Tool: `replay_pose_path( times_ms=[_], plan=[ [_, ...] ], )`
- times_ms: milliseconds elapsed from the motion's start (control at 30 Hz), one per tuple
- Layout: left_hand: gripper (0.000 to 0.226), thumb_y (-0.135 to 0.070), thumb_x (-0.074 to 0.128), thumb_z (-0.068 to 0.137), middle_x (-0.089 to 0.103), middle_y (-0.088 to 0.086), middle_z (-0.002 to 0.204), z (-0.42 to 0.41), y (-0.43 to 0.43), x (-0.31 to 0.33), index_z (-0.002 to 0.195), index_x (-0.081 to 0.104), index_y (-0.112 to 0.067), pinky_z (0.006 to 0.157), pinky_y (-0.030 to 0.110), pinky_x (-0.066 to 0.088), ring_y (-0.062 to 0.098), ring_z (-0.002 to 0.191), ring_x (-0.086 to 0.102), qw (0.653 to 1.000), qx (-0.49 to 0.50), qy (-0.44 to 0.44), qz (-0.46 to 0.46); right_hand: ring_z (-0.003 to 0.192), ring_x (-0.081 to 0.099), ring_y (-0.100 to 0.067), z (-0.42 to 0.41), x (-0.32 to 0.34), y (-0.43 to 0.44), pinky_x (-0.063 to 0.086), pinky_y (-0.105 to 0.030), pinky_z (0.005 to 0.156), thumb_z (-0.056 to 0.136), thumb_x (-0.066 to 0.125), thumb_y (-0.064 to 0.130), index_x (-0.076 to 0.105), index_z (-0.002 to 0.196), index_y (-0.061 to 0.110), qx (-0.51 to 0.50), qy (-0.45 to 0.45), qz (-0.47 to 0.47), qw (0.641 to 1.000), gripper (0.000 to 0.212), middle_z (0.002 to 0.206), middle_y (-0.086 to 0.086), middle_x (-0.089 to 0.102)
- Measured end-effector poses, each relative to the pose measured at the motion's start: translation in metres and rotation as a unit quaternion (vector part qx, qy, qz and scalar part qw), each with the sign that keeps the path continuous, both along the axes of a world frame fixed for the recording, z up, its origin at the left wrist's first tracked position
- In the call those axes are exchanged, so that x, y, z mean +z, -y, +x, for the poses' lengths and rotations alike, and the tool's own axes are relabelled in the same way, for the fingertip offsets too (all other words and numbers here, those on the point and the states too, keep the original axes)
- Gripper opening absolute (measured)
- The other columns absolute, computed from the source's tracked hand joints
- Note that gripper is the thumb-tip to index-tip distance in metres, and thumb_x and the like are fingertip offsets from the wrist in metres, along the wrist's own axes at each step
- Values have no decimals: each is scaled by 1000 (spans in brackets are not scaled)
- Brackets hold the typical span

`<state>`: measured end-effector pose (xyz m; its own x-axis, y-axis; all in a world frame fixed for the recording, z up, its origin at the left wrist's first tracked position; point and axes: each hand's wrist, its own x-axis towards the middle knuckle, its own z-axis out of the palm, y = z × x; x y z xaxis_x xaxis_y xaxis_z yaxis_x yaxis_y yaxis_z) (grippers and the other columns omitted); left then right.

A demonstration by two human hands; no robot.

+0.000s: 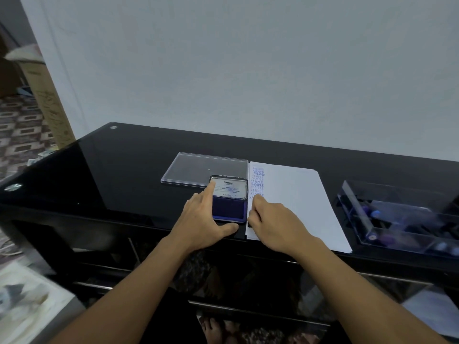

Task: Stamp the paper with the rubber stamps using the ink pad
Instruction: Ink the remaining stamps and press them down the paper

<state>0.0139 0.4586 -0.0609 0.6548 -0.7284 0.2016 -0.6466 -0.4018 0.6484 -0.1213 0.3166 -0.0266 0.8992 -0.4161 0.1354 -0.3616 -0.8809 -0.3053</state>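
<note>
Stamp [249, 223] gripped in my curled right hand [275, 224] on paper [298, 194]; my left hand [198, 219], fingers straight, steadies ink pad [229, 210].

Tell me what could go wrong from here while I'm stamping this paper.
1. The right hand holds a mostly hidden stamp at the left edge of the paper, close to the SAMPLE prints. The next print may overlap them or run off the sheet.
2. The left hand touches the open ink pad, thumb at its front rim. It could pick up ink and later smear the paper.
</note>
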Motion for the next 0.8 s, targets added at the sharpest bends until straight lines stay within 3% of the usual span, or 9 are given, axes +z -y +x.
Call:
replay_pose_path(
  times_ms=[100, 200, 400, 633, 800],
  plan=[
    [97, -58, 66, 80, 45, -7, 142, 4, -3, 2, 156, 12, -32, 107, 35, 41, 15, 130, 42, 999, 15, -40, -27, 77, 55, -23, 7, 13, 14, 40, -37, 65, 100, 40, 31, 49, 91, 13, -52, 24, 89, 994, 21, 86, -4, 62],
    [79, -45, 58, 95, 31, -6, 159, 9, -7, 8, 158, 16, -25, 113, 33, 29, 14, 146, 26, 998, 30, -34, -33, 84, 57, -25, 11, 26, 27, 44, -36, 72, 99, 38, 27, 54, 91, 10, -85, 65, 131, 986, 25, 91, -6, 63],
    [62, -41, 48, 101, 31, -4, 160, 20, -13, 12, 155, 27, -20, 115, 35, 26, 14, 148, 22, 997, 68, -32, -21, 94, 60, -29, 21, 41, 37, 48, -40, 81, 99, 37, 25, 60, 101, 4, -89, 71, 131, 985, 32, 100, -10, 67],
    [54, -38, 47, 101, 40, -2, 156, 29, -15, 8, 150, 39, -17, 116, 36, 28, 15, 145, 29, 996, 89, -24, -16, 80, 56, -23, 30, 44, 34, 42, -34, 63, 99, 38, 25, 54, 101, 10, -73, 89, 137, 984, 22, 93, -6, 63],
    [46, -31, 47, 101, 48, 2, 148, 35, -14, 4, 142, 49, -11, 116, 38, 30, 18, 139, 37, 996, 91, 13, 1, 73, 53, -20, 39, 44, 29, 41, -31, 61, 98, 42, 27, 53, 98, 10, -49, 91, 133, 986, 20, 88, -5, 63]
  ],
)
